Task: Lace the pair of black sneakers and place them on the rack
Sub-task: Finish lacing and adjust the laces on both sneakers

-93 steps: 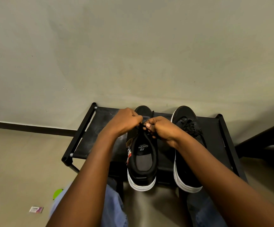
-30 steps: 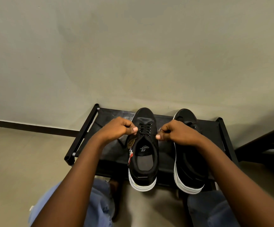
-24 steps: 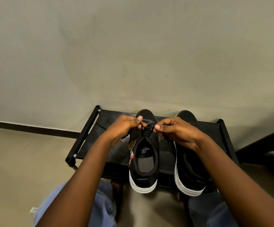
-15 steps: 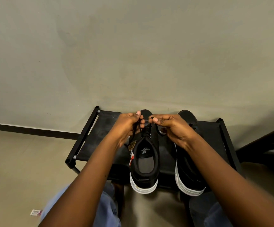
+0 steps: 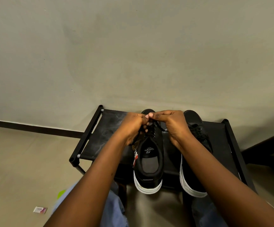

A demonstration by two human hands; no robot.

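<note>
Two black sneakers rest side by side on the rack (image 5: 100, 141). Above the left sneaker (image 5: 149, 161), the left hand (image 5: 131, 126) and right hand (image 5: 174, 125) meet, fingers curled, pinching its black lace (image 5: 161, 129). The right sneaker (image 5: 195, 161) lies untouched.

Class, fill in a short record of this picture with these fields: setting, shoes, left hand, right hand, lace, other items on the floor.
setting: black rack against a plain wall, pale floor
shoes: two black sneakers with white soles, left sneaker and right sneaker, side by side on the rack, heels toward the person
left hand: left hand pinches the lace over the left sneaker
right hand: right hand pinches the lace there too
lace: black, thin, running between the hands
other items on the floor: small wrapper, green object
</note>
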